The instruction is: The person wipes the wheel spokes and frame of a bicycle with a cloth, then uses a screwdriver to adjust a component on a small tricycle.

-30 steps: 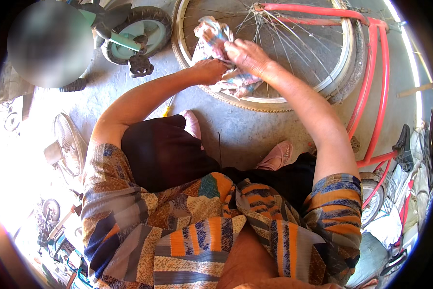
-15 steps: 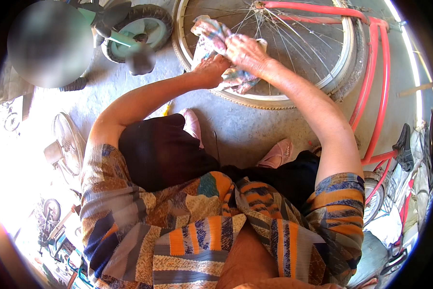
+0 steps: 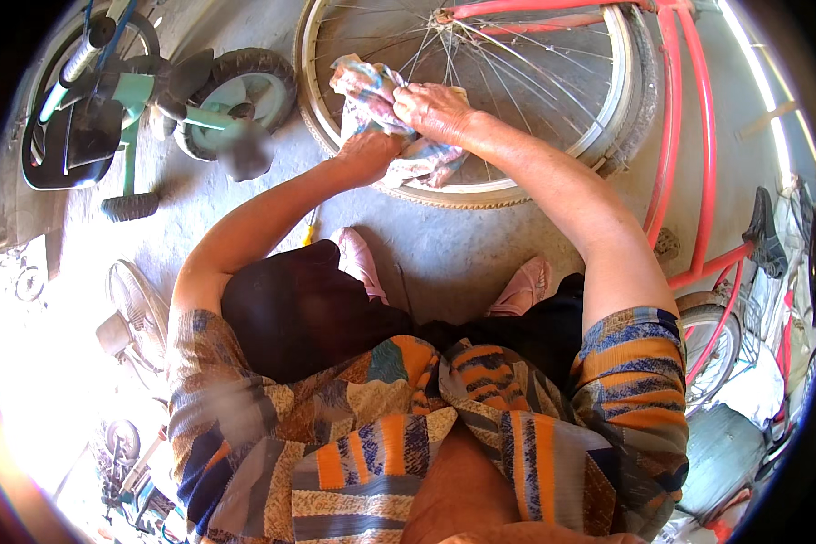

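Note:
A patterned cloth rag [image 3: 371,83], pink, blue and white, is bunched over the near left side of a bicycle wheel's silver rim [image 3: 310,100]. My right hand [image 3: 437,112] closes over the upper part of the rag, fingers bent into it. Lower and to the left, my left hand [image 3: 371,156] presses against the same rag beside the rim; its fingers are partly hidden by the cloth. Thin spokes run from the rim to the hub [image 3: 444,16]. The wheel belongs to a red bicycle frame [image 3: 669,127].
A small green-framed cycle with a black-tyred wheel [image 3: 237,104] stands at the upper left. A grey fan [image 3: 140,304] is at the left. Near my pink shoes [image 3: 358,258] lies a yellow-handled tool [image 3: 309,231]. A black saddle [image 3: 767,238] and bags [image 3: 754,390] crowd the right.
The view has shifted, so the wheel and bicycle appear farther left and more of the green cycle shows. Both hands stay on the rag at the rim.

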### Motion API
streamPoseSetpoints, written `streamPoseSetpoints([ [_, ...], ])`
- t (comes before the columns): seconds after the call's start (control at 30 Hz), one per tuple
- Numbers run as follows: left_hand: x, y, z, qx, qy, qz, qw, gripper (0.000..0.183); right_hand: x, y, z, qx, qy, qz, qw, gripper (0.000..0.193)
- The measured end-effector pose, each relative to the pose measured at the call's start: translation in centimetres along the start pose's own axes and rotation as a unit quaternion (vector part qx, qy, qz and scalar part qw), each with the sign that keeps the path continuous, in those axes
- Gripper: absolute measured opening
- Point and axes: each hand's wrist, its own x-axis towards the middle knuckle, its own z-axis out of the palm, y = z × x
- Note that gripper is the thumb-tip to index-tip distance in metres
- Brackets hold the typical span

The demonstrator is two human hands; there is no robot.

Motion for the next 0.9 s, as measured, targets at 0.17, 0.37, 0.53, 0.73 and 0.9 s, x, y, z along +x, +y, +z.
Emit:
streamPoseSetpoints([
  [0.17,0.3,0.3,0.1,0.037,-0.012,0.017,0.999,0.017,-1.6,2.1,-3.3,-0.029,-0.046,-0.053,0.997,0.013],
  [0.37,0.8,1.3,-0.6,-0.045,0.015,0.044,0.998,0.018,-6.3,5.5,-7.3,0.018,-0.064,0.089,0.994,0.015],
  [0.53,3.0,3.6,-3.8,-0.105,0.037,0.019,0.994,0.021,-8.1,8.3,-12.0,-0.040,0.156,0.091,0.983,0.011],
  [0.73,7.1,8.3,-11.5,-0.205,0.215,0.092,0.950,0.022,-9.3,12.7,-20.0,-0.131,0.263,0.198,0.935,0.019],
  [0.9,7.9,11.6,-10.1,-0.089,0.181,0.185,0.962,0.052,-10.6,14.1,-18.2,-0.277,0.212,0.258,0.901,0.019],
])
